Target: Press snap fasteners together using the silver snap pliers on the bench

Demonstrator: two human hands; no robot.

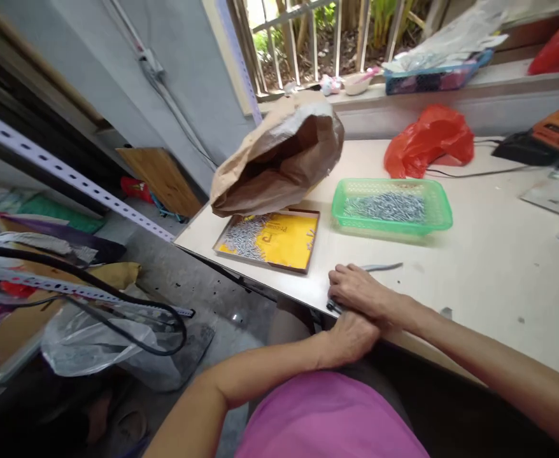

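Observation:
At the table's front edge, my right hand [363, 291] lies with its fingers curled, just above and against my left hand [353, 334]. My left hand is closed, with its fingers mostly hidden under the right. A small dark piece [333, 307] sticks out to the left between the two hands; its kind does not show. Behind the right hand a thin grey curved piece, like a tool handle [383, 267], lies on the table, partly covered by the hand. A shallow tray [289, 232] with a yellow bottom holds many small metal screws or nails.
A green plastic basket [391, 228] of similar metal pieces stands behind the hands. An open brown paper bag [279, 156] leans over the tray. A red plastic bag [427, 143] and an orange-and-black device [547, 140] with a cable sit at the back right.

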